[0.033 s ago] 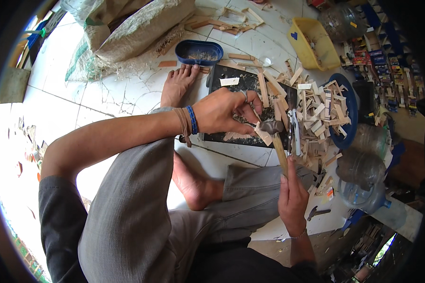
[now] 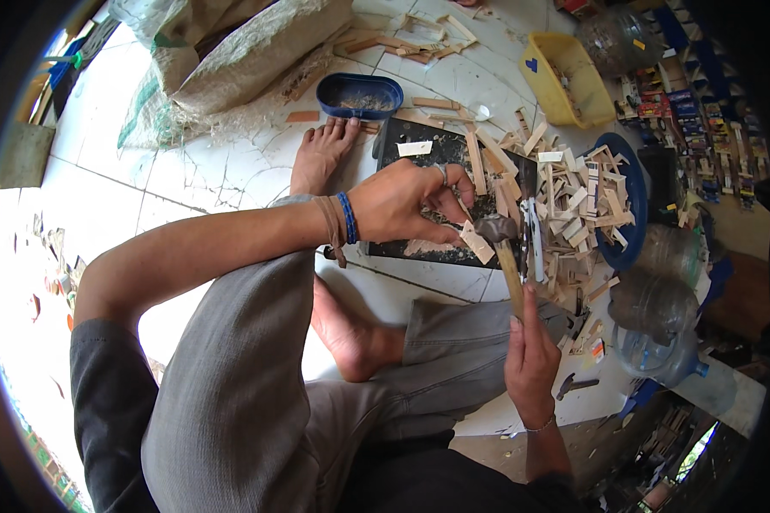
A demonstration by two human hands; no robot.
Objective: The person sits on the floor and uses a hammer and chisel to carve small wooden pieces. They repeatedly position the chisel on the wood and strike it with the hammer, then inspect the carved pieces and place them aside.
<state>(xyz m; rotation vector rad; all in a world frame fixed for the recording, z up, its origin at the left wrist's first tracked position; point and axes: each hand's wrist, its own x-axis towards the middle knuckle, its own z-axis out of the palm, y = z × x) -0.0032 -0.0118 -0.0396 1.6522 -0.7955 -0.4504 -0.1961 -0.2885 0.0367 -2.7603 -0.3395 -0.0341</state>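
While I sit on the tiled floor [image 2: 188, 162] with my knees drawn up, my left hand [image 2: 402, 201] reaches across to the dark work board [image 2: 419, 137] and pinches a small pale wooden piece [image 2: 476, 242] against it, thumb and fingertips closed on the piece, the other fingers curled above. My right hand [image 2: 532, 359] is wrapped shut around the wooden handle of a hammer [image 2: 498, 229], whose dark head sits just above the held piece, touching or nearly touching it; I cannot tell which. A metal blade-like tool [image 2: 535, 244] lies just to the right of the hammer head.

Progress, as I judge it from how things lie: the work is somewhere in the middle. To the right of the board a large heap of cut wooden strips [image 2: 573, 205] spills over a blue round tray [image 2: 629, 214], apparently stock not yet worked. Only a few strips lie on the board itself. What counts as finished I cannot make out with certainty; small colourful objects [image 2: 701, 120] crowd the far right edge, too small to identify. A blue oval tub [image 2: 359, 94] beyond my left foot [image 2: 321, 154] and a yellow bin [image 2: 565, 81] farther right each hold small contents that I cannot identify. A woven sack [image 2: 248, 51] and scattered offcuts lie at the top. Clear plastic jugs [image 2: 659, 342] stand at my right.
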